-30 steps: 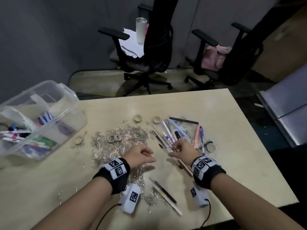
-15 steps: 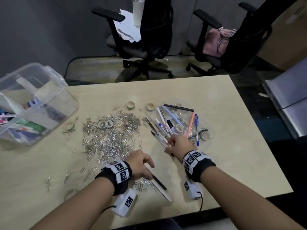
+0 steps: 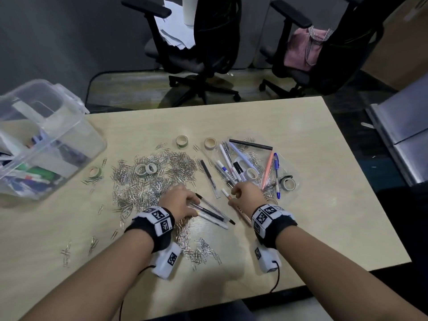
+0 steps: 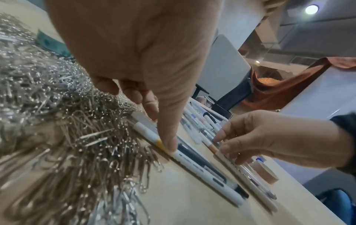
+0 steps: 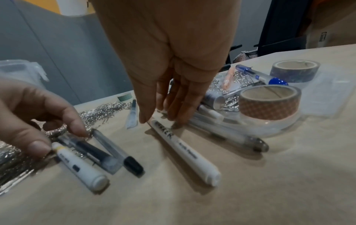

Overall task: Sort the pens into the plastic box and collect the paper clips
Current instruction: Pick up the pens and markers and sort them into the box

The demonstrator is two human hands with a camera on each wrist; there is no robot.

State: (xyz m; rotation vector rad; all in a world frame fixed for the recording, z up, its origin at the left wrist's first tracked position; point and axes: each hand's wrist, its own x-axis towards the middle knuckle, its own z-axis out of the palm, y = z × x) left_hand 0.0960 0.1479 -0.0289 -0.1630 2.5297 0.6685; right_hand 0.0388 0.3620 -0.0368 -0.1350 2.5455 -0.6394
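Note:
Three pens (image 3: 213,215) lie side by side near the front: a white marker (image 5: 80,167), a dark pen and a clear pen with a black cap. My left hand (image 3: 192,202) holds their far ends between thumb (image 4: 169,144) and fingers. My right hand (image 3: 232,196) pinches the far end of another white marker (image 5: 185,153) that lies on the table. More pens (image 3: 234,167) lie in a heap beyond it. A wide pile of silver paper clips (image 3: 148,181) spreads left of my hands. The clear plastic box (image 3: 76,144) stands at the far left with pens inside.
Tape rolls (image 3: 182,141) lie among the clips and pens, and two (image 5: 269,102) are stacked beside my right hand. Loose clips (image 3: 203,251) are scattered near the front edge. Two office chairs (image 3: 208,54) stand beyond the table's far edge.
My left hand came off the clip pile and down onto the three pens. My right hand drew a white marker out of the pen heap toward me. The head view tilted down.

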